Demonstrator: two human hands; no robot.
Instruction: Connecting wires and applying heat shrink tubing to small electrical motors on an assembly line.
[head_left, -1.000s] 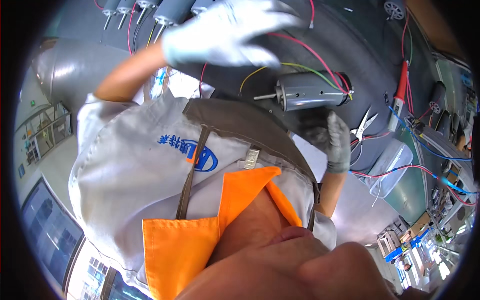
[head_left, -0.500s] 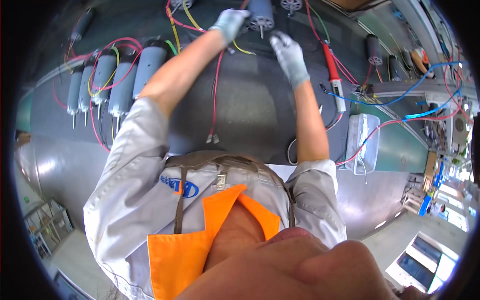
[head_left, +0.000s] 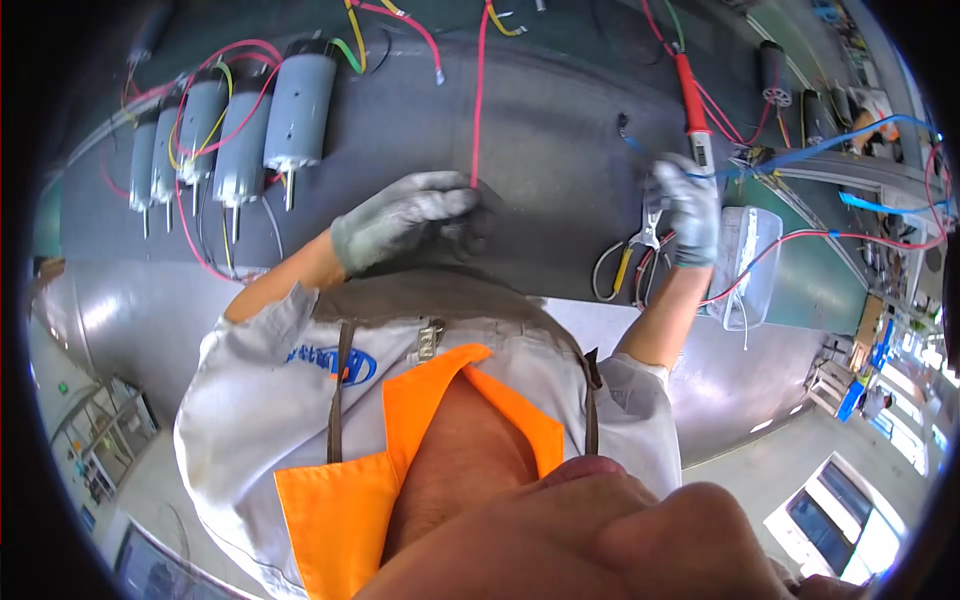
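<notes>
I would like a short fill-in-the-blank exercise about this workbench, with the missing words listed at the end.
1. The row of five grey motors lies to the ____ of the left hand.
2. The clear plastic box lies to the ____ of the right hand.
3. The collar is coloured ____.

Missing words: left; right; orange.

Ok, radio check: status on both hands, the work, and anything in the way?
Left hand at red wire's lower end, grip unclear. Right hand blurred, by scissors. Blue wire passes right hand, possibly in its way.
</notes>
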